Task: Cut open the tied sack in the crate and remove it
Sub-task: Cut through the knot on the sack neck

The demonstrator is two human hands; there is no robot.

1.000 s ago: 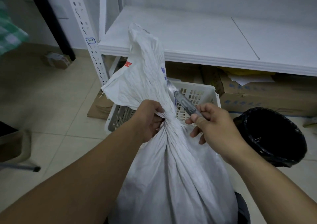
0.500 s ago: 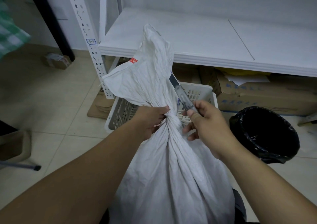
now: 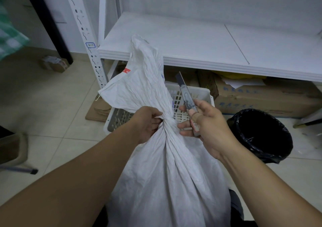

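The white woven sack (image 3: 167,183) stands upright in the foreground, its body filling the lower centre of the head view and its neck cinched into a tight twist between the two hands. Above the twist, the loose top of the sack fans upward and leans against the front edge of the white shelf (image 3: 209,52). The left hand (image 3: 148,122) is closed around the neck of the sack at the twist, fingers wrapped from the left side. The right hand (image 3: 203,127) is closed around the handle of a utility knife (image 3: 187,101), held just to the right of the twist; the blade is extended and points up and away, apart from the sack fabric. A perforated white crate (image 3: 200,94) sits on the tiled floor directly behind the sack, beneath the shelf; whether the base of the sack rests inside a crate cannot be told, as its bottom is out of view. A bin lined with a black bag (image 3: 261,136) stands on the floor to the right of the right hand. Cardboard boxes (image 3: 261,96) are stored under the shelf behind the bin.
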